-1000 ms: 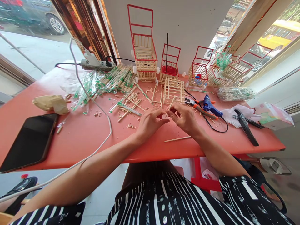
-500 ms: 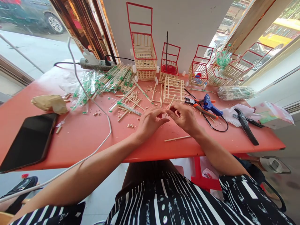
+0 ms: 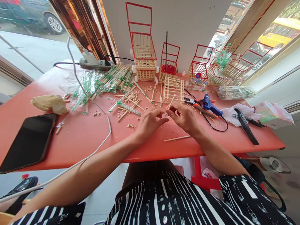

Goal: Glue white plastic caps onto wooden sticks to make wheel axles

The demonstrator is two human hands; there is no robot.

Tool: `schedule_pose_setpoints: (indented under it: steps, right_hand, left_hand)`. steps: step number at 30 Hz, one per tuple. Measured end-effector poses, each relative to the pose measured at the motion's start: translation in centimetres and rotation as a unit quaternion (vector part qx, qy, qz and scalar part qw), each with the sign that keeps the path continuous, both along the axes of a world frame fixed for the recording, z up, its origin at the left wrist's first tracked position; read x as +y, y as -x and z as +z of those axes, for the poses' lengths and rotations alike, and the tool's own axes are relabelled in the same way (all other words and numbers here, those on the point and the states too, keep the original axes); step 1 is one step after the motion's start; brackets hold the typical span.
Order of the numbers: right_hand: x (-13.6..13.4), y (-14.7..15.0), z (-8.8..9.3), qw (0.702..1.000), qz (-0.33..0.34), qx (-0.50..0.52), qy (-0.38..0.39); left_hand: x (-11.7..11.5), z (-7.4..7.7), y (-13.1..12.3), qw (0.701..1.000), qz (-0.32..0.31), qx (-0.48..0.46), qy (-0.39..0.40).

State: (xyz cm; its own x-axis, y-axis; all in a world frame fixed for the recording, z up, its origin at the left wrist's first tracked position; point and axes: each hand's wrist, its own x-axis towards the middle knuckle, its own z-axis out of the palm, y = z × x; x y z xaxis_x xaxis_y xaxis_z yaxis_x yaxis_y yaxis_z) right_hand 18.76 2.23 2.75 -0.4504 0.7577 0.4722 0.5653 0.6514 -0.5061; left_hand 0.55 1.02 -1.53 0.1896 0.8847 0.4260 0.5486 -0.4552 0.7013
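Both hands meet over the middle of the red table. My right hand is closed, pinching a thin wooden stick that slants up and away from the fingers. My left hand is closed beside it, fingertips pinched against the lower end of the same stick. Just beyond the hands lies a small wooden lattice frame. A loose stick lies on the table near my right wrist.
Small red-and-wood carts stand along the back wall. Wrapped chopsticks and offcuts litter the left centre. A blue glue gun, pliers, a black knife, a tissue pack, a phone, a white cable.
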Motion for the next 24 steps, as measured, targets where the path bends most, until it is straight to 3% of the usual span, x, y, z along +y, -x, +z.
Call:
schedule_pose_setpoints:
  steps: [24]
  right_hand:
    - [0.09, 0.04, -0.05, 0.999, -0.004, -0.008, -0.039]
  left_hand:
    - [0.06, -0.17, -0.08, 1.0, 0.006, -0.002, -0.009]
